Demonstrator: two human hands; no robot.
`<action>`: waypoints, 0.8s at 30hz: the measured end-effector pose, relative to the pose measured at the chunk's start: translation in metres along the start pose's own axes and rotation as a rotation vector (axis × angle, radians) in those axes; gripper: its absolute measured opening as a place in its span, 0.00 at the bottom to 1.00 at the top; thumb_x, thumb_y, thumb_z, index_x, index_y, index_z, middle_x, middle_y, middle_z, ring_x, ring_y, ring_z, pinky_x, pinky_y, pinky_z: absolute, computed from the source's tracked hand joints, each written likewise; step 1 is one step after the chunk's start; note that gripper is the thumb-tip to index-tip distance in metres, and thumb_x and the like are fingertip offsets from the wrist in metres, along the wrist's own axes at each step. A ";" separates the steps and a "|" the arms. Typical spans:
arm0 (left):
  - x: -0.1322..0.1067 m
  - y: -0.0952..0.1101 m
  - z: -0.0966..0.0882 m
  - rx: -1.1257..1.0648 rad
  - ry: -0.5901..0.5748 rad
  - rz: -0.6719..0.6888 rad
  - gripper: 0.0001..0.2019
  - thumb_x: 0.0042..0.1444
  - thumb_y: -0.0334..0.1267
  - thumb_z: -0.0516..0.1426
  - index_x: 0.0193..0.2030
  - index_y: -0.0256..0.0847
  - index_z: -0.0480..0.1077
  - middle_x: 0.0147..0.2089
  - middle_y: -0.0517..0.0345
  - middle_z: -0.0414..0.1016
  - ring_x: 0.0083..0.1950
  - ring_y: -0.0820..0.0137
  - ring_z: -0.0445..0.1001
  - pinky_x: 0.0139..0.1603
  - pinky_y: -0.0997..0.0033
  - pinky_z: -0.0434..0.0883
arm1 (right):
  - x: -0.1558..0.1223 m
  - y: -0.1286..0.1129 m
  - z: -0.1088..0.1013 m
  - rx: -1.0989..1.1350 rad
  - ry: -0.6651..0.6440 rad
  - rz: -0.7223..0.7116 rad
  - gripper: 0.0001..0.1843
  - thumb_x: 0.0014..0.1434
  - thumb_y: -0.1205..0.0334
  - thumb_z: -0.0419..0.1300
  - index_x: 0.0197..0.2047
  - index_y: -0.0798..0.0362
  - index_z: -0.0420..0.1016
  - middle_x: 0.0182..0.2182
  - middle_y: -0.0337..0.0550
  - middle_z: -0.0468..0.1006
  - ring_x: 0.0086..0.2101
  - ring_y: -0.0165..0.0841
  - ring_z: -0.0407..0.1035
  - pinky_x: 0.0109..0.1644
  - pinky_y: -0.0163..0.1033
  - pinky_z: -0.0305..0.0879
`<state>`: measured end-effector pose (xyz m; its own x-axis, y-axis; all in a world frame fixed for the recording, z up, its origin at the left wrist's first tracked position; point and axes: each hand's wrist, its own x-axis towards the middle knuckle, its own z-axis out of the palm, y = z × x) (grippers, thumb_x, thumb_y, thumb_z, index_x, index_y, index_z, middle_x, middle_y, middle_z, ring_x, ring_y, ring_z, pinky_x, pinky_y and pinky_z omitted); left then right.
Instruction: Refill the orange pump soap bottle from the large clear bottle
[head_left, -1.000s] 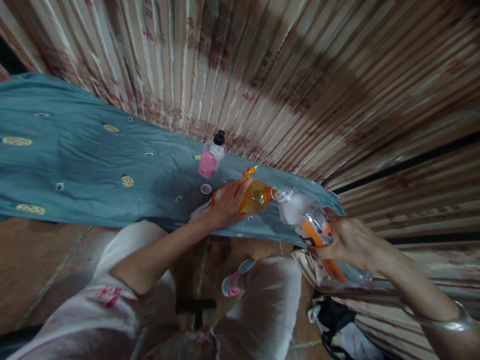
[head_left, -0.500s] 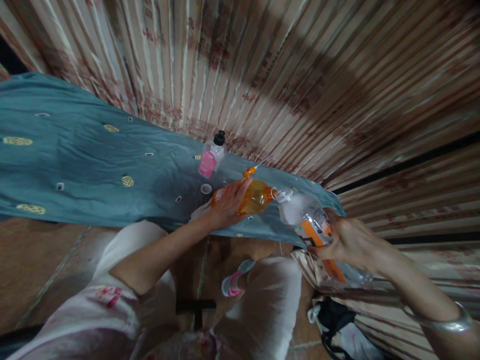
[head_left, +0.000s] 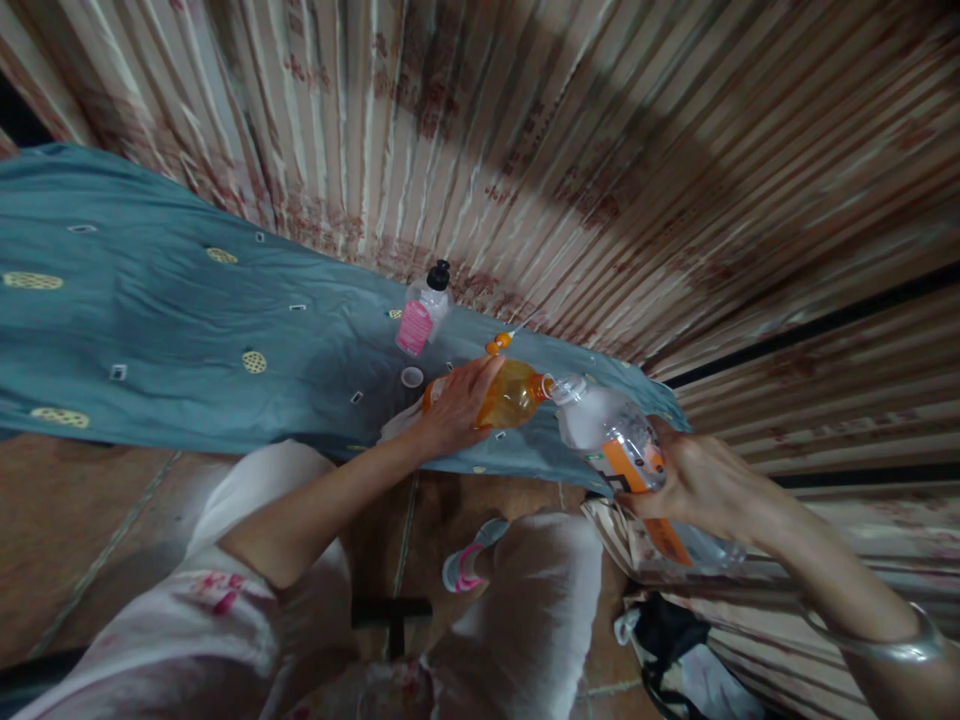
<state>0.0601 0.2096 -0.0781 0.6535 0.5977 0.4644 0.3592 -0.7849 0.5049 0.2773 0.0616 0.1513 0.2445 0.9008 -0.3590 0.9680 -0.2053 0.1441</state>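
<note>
My left hand (head_left: 457, 405) is wrapped round an orange plastic bottle (head_left: 514, 395), which stands on the blue cloth with its neck tipped to the right in view. In my right hand (head_left: 694, 480) is a larger clear plastic bottle (head_left: 600, 420) with an orange label, held tilted. Its mouth meets the mouth of the orange bottle, or lies right beside it; I cannot tell whether liquid passes between them. A small white cap (head_left: 412, 377) lies left of the orange bottle. Just beyond my left fingers are two small orange balls (head_left: 499, 343).
A clear pump bottle (head_left: 424, 315) with a pink label and black top is on the blue tablecloth (head_left: 165, 320). A pleated curtain (head_left: 337, 130) hangs along the far side. On the tiled floor at lower right lies a dark bag (head_left: 667, 630).
</note>
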 end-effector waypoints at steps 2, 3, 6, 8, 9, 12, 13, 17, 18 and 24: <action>0.000 0.001 -0.001 0.003 -0.005 -0.005 0.50 0.63 0.37 0.67 0.84 0.31 0.44 0.80 0.22 0.63 0.84 0.43 0.63 0.78 0.39 0.70 | 0.000 -0.001 -0.001 -0.005 -0.007 0.010 0.20 0.46 0.45 0.63 0.38 0.43 0.61 0.21 0.29 0.65 0.24 0.37 0.67 0.31 0.40 0.55; 0.000 0.001 -0.002 0.006 -0.007 -0.008 0.50 0.63 0.38 0.66 0.84 0.31 0.44 0.80 0.22 0.63 0.84 0.43 0.63 0.78 0.39 0.70 | -0.001 -0.001 -0.001 -0.008 -0.014 0.016 0.21 0.46 0.45 0.63 0.38 0.43 0.61 0.21 0.29 0.65 0.24 0.37 0.67 0.31 0.40 0.55; 0.000 0.001 -0.002 0.003 -0.009 -0.011 0.50 0.63 0.38 0.66 0.84 0.30 0.44 0.80 0.21 0.63 0.83 0.43 0.64 0.78 0.38 0.70 | -0.001 -0.003 -0.002 -0.013 -0.024 0.021 0.21 0.46 0.46 0.64 0.38 0.43 0.60 0.21 0.29 0.64 0.25 0.37 0.68 0.32 0.39 0.56; 0.000 0.001 -0.001 -0.003 0.004 -0.011 0.51 0.62 0.37 0.67 0.85 0.32 0.44 0.80 0.22 0.63 0.83 0.43 0.64 0.78 0.39 0.70 | -0.001 -0.004 -0.002 -0.015 -0.019 0.019 0.20 0.46 0.47 0.64 0.37 0.42 0.59 0.21 0.29 0.64 0.25 0.37 0.68 0.32 0.39 0.55; 0.000 0.000 0.000 -0.006 0.014 -0.008 0.51 0.62 0.37 0.67 0.85 0.32 0.44 0.80 0.23 0.63 0.83 0.43 0.65 0.78 0.39 0.70 | -0.001 -0.004 -0.002 -0.017 -0.014 0.017 0.20 0.46 0.48 0.64 0.37 0.42 0.59 0.21 0.28 0.64 0.24 0.37 0.68 0.31 0.39 0.55; 0.000 -0.001 0.001 -0.013 0.023 0.010 0.52 0.60 0.36 0.68 0.84 0.31 0.45 0.80 0.23 0.64 0.84 0.44 0.64 0.79 0.40 0.69 | 0.000 -0.003 -0.002 -0.009 -0.002 0.012 0.20 0.45 0.49 0.65 0.35 0.41 0.59 0.19 0.27 0.62 0.23 0.36 0.67 0.30 0.39 0.53; 0.000 -0.001 0.001 -0.017 0.018 0.011 0.53 0.59 0.36 0.69 0.84 0.30 0.44 0.80 0.22 0.64 0.84 0.44 0.63 0.80 0.40 0.69 | 0.000 -0.003 -0.002 -0.002 -0.001 0.012 0.20 0.45 0.49 0.65 0.35 0.41 0.58 0.19 0.27 0.61 0.23 0.37 0.67 0.29 0.39 0.53; 0.000 0.000 0.001 -0.032 0.000 -0.007 0.53 0.59 0.35 0.69 0.84 0.28 0.44 0.81 0.20 0.62 0.85 0.44 0.61 0.81 0.40 0.67 | 0.000 -0.002 -0.001 0.015 -0.003 0.010 0.20 0.44 0.46 0.63 0.35 0.41 0.58 0.20 0.29 0.62 0.24 0.37 0.66 0.30 0.39 0.54; 0.000 0.000 0.000 -0.032 -0.003 -0.008 0.53 0.59 0.35 0.69 0.84 0.27 0.44 0.81 0.19 0.61 0.85 0.43 0.61 0.81 0.40 0.67 | 0.000 -0.002 -0.001 0.016 -0.006 0.012 0.19 0.44 0.46 0.62 0.35 0.41 0.58 0.20 0.29 0.62 0.24 0.37 0.66 0.31 0.40 0.55; 0.000 0.000 0.000 -0.027 -0.006 -0.003 0.53 0.61 0.36 0.67 0.84 0.30 0.42 0.81 0.21 0.61 0.84 0.42 0.62 0.79 0.39 0.68 | -0.001 -0.006 -0.003 -0.002 -0.039 0.039 0.20 0.44 0.46 0.61 0.36 0.41 0.57 0.20 0.28 0.60 0.24 0.36 0.66 0.31 0.40 0.55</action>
<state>0.0598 0.2097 -0.0787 0.6564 0.5990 0.4586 0.3432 -0.7784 0.5256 0.2715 0.0630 0.1540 0.2843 0.8766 -0.3883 0.9575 -0.2393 0.1607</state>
